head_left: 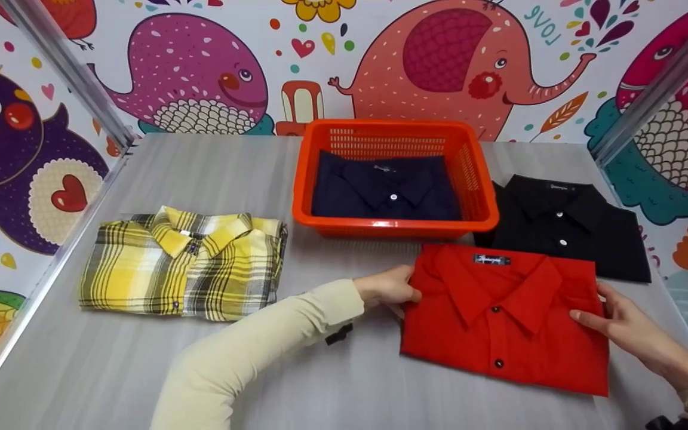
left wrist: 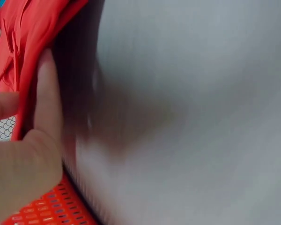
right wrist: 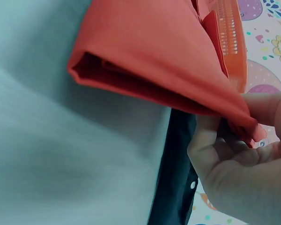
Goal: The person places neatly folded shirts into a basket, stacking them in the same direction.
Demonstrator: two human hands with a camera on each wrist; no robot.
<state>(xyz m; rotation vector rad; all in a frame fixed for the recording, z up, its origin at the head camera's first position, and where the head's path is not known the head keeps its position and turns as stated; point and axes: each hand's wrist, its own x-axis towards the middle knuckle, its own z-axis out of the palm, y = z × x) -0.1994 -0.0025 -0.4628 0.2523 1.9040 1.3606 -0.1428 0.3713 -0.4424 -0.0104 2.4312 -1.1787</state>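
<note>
A folded red shirt (head_left: 463, 334) with a pointed collar and dark buttons is held between my two hands, raised off the table in the wrist views. On its left edge my left hand (head_left: 389, 285) pinches the cloth, thumb on top and fingers beneath. My right hand (head_left: 630, 322) grips the right edge the same way; the right wrist view shows the fingers (right wrist: 210, 140) curled under the fold. Behind the shirt stands an orange-red plastic basket (head_left: 398, 226), and a folded navy shirt (head_left: 356, 194) lies in it.
A folded black shirt (head_left: 613, 245) lies to the right of the basket, partly behind the red one. On the left is a folded yellow plaid shirt (head_left: 135, 269). Grey table (head_left: 344, 394) surface runs to cartoon-printed walls (head_left: 320, 60) at the back and sides.
</note>
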